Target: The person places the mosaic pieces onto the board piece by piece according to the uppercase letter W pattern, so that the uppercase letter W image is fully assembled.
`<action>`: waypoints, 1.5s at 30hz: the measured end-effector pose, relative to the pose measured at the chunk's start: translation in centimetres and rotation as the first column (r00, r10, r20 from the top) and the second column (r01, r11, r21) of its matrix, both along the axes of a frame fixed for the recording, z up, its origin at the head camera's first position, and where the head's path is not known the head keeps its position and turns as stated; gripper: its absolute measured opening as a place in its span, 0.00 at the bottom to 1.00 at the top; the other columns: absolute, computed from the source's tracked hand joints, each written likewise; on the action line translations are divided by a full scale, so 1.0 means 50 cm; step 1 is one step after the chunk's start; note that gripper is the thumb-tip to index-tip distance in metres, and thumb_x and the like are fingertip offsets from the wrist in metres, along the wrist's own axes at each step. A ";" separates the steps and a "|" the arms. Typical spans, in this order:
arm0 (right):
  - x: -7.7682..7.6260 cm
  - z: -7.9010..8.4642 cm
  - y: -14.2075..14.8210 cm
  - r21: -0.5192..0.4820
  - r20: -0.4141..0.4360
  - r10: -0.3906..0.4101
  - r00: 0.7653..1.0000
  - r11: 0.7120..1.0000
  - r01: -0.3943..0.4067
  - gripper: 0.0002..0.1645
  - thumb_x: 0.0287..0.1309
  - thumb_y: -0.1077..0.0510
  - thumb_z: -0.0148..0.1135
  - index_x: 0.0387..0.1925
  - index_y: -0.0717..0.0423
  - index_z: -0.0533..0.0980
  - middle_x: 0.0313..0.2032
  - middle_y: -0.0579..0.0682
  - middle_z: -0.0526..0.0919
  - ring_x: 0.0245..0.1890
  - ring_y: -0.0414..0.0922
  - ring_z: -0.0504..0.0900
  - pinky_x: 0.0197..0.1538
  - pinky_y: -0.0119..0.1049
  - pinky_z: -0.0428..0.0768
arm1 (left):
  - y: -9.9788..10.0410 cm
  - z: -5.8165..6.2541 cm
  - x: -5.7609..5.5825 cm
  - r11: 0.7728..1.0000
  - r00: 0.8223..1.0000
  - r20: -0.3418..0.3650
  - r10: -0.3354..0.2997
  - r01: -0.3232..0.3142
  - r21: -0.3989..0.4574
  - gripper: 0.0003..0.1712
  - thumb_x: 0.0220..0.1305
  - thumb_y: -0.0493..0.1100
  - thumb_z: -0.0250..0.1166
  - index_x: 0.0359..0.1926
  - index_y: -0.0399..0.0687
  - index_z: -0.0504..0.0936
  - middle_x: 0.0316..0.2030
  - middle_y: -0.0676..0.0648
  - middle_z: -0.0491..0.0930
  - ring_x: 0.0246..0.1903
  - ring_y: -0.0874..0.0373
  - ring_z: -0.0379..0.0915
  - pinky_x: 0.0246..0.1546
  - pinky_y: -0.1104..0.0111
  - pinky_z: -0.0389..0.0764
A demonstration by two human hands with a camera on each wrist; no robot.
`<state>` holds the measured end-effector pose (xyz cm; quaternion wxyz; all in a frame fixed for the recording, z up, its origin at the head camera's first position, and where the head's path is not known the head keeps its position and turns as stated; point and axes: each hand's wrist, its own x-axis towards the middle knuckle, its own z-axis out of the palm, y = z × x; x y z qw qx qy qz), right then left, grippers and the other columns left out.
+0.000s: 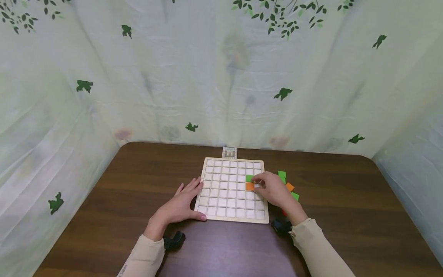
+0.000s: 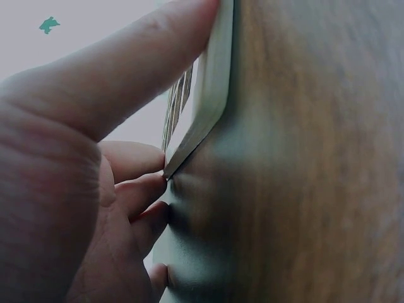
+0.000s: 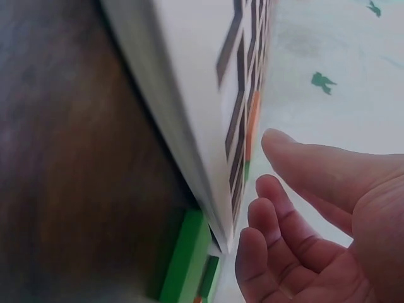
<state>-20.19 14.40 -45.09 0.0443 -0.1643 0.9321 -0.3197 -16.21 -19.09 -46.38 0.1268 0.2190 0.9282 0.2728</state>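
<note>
Board (image 1: pixel 223 184) squarish, gridded; tiles (image 1: pixel 250 186) square; table (image 1: pixel 104 200) wood-grained.

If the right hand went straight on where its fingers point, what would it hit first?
The right hand would likely meet the green tile on the board; whether they touch is unclear.

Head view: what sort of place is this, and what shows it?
Probably a screened-off tabletop workspace: a leaf-and-bird-patterned curtain hangs behind a brown table, which bears a gridded board and small coloured tiles.
</note>
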 end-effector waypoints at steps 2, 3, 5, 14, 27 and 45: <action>0.004 0.004 0.004 -0.015 0.006 -0.003 1.000 1.000 0.003 0.19 0.60 0.61 0.70 0.54 0.56 0.83 0.46 0.50 0.82 0.44 0.47 0.80 0.47 0.45 0.81 | -0.001 -0.001 0.002 1.000 1.000 0.004 0.004 -0.004 0.000 0.66 0.50 0.64 0.77 0.78 0.37 0.53 0.79 0.42 0.44 0.78 0.47 0.35 0.74 0.43 0.35; 0.006 0.005 0.006 -0.020 0.008 -0.008 1.000 1.000 0.008 0.20 0.61 0.61 0.70 0.54 0.56 0.83 0.47 0.50 0.82 0.44 0.47 0.79 0.47 0.45 0.81 | -0.002 -0.002 0.003 1.000 1.000 0.003 0.005 -0.005 0.003 0.66 0.49 0.64 0.77 0.78 0.37 0.53 0.79 0.42 0.44 0.78 0.46 0.35 0.74 0.42 0.35; 0.010 0.009 0.012 -0.027 0.008 -0.011 1.000 1.000 0.011 0.20 0.60 0.61 0.70 0.55 0.57 0.82 0.47 0.51 0.82 0.42 0.47 0.79 0.45 0.44 0.80 | -0.003 -0.005 0.003 1.000 1.000 0.000 0.002 -0.002 0.006 0.66 0.49 0.64 0.77 0.78 0.37 0.53 0.79 0.41 0.45 0.78 0.46 0.35 0.73 0.42 0.35; 0.020 0.021 0.054 -0.037 0.004 -0.059 0.998 0.998 0.059 0.21 0.62 0.60 0.70 0.56 0.58 0.81 0.45 0.52 0.81 0.40 0.46 0.77 0.41 0.41 0.78 | -0.004 -0.008 -0.002 1.000 1.000 -0.006 -0.003 0.003 0.004 0.67 0.49 0.65 0.77 0.78 0.37 0.53 0.79 0.42 0.44 0.78 0.46 0.35 0.74 0.42 0.35; 0.021 0.024 0.120 -0.015 -0.033 -0.107 0.994 0.994 0.106 0.22 0.60 0.60 0.71 0.56 0.60 0.81 0.48 0.57 0.81 0.40 0.49 0.79 0.40 0.44 0.81 | -0.006 -0.005 -0.003 1.000 1.000 -0.004 -0.006 0.006 0.001 0.67 0.50 0.65 0.77 0.78 0.37 0.53 0.79 0.41 0.44 0.78 0.45 0.35 0.74 0.42 0.35; -0.037 0.016 0.182 0.027 0.015 -0.115 0.993 0.993 0.115 0.21 0.64 0.62 0.66 0.58 0.63 0.79 0.43 0.57 0.82 0.41 0.52 0.78 0.43 0.48 0.81 | -0.005 0.002 -0.002 1.000 1.000 -0.006 -0.018 0.018 0.009 0.66 0.51 0.64 0.76 0.78 0.36 0.52 0.79 0.40 0.44 0.78 0.44 0.35 0.73 0.41 0.35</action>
